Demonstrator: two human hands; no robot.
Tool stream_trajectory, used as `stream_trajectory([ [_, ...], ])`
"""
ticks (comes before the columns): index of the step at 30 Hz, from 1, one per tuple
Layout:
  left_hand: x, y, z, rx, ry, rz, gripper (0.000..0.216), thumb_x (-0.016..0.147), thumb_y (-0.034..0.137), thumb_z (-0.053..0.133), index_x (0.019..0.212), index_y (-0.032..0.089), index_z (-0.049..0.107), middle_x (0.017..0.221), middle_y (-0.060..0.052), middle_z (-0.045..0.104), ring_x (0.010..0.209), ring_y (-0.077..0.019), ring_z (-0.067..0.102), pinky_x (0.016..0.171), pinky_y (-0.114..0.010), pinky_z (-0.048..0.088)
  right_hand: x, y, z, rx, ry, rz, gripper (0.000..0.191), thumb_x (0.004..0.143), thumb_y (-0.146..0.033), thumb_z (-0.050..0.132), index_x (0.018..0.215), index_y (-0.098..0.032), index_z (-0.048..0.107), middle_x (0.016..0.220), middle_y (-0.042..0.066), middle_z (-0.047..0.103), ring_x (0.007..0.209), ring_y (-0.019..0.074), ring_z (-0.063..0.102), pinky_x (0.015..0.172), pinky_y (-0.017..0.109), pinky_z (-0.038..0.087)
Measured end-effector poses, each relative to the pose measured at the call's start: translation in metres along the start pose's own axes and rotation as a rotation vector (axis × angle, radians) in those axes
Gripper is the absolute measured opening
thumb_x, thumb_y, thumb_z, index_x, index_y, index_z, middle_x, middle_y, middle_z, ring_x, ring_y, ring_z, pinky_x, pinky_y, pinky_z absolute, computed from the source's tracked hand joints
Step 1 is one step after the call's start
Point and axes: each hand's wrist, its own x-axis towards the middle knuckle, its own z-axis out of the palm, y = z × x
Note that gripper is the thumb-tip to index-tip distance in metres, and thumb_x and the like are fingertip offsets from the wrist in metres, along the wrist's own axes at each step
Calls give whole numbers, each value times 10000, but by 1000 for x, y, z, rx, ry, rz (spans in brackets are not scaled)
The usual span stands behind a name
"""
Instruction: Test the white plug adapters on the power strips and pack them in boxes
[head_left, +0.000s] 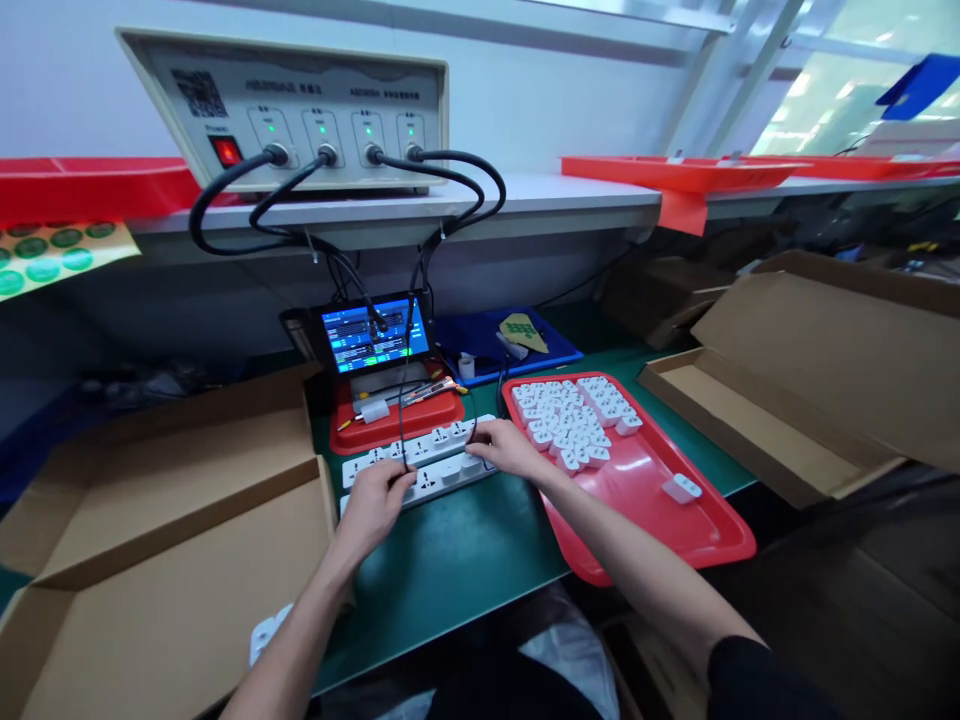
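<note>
My left hand (379, 500) is closed in a pinch around the lower end of a thin black cable (403, 410), just above the near white power strip (457, 484). At the strip's other end, my right hand (508, 448) pinches another thin black cable (475, 408); its tip is hidden by the fingers. White plugs sit in some of the sockets. A second white power strip (360, 466) lies just behind the first. To the right, a red tray (622, 520) carries many small white adapters (562, 415), with one white adapter (682, 488) lying apart.
A tester box (300, 120) with lit green lamps and thick cables stands on the shelf. Below it are a small screen (375, 335), a red tray of tools (439, 408) and a blue tray (480, 335). Open cardboard boxes (195, 570) (780, 420) flank the green table (465, 560).
</note>
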Motion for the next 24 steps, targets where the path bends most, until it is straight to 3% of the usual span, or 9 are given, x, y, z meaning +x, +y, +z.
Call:
stream_trajectory([
  [4, 28, 20, 33, -12, -58, -19, 216, 948, 304, 587, 832, 201, 738, 829, -39, 755, 784, -202, 659, 748, -295, 436, -9, 15, -8, 6, -35, 40, 96, 893, -237, 724, 830, -167, 742, 756, 9, 714, 705, 167, 626, 656, 260, 401],
  [8, 44, 25, 49, 59, -78, -39, 196, 932, 256, 596, 832, 191, 752, 825, -54, 757, 784, -203, 652, 744, -294, 405, -7, 18, 1, 35, -24, 9, 84, 896, -219, 716, 829, -172, 734, 778, 9, 720, 719, 167, 623, 687, 265, 417],
  [24, 50, 23, 51, 128, -87, -28, 183, 944, 232, 602, 825, 186, 733, 834, -56, 741, 792, -196, 631, 740, -295, 371, -16, 9, 9, -229, 16, -98, 104, 925, -143, 700, 831, -187, 687, 829, 35, 681, 771, 181, 583, 695, 276, 370],
])
